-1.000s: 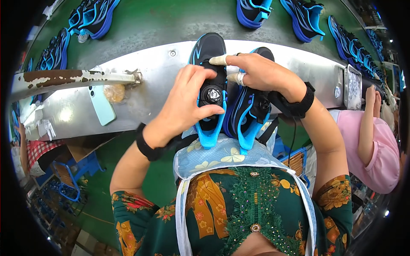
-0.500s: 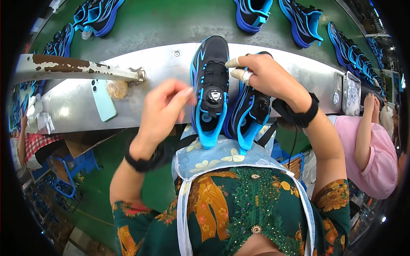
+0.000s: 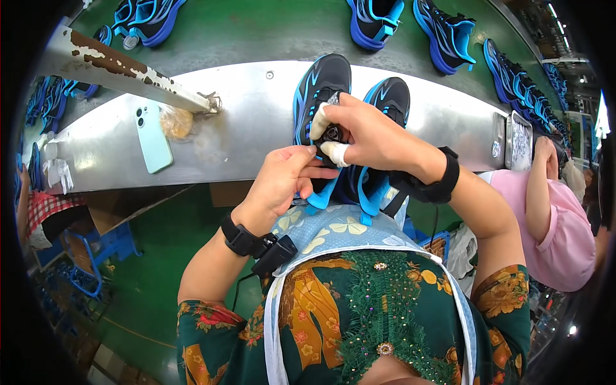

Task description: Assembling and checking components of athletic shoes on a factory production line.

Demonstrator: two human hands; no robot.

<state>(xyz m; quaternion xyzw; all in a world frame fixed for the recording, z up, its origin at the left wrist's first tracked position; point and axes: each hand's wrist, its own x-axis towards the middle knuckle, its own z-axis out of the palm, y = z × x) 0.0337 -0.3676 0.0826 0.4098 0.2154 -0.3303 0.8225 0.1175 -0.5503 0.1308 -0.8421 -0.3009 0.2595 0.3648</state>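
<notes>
A pair of black and blue sneakers stands side by side at the metal table's near edge, heels toward me: the left sneaker [image 3: 327, 72] and the right sneaker [image 3: 390, 99]. My right hand [image 3: 372, 138], with pale covers on its thumb and a finger, reaches over to the left sneaker. Its fingers are closed around the black round dial [image 3: 332, 133] on that sneaker's tongue. Beside the dial, my left hand [image 3: 276, 183] pinches thumb and forefinger together at the collar's left side. What lies between those fingertips is too small to make out.
A mint-green phone [image 3: 153, 140] lies left, by a crumpled clear wrapper [image 3: 176, 122] and a rusty white bar [image 3: 128, 67]. More sneakers [image 3: 443, 35] line the green surface beyond. Right are a metal tray [image 3: 518, 141] and a person in pink [image 3: 558, 224].
My right hand has shifted left from the right sneaker onto the left sneaker's dial. My left hand has come right and down to the same sneaker, its fingers now pinched.
</notes>
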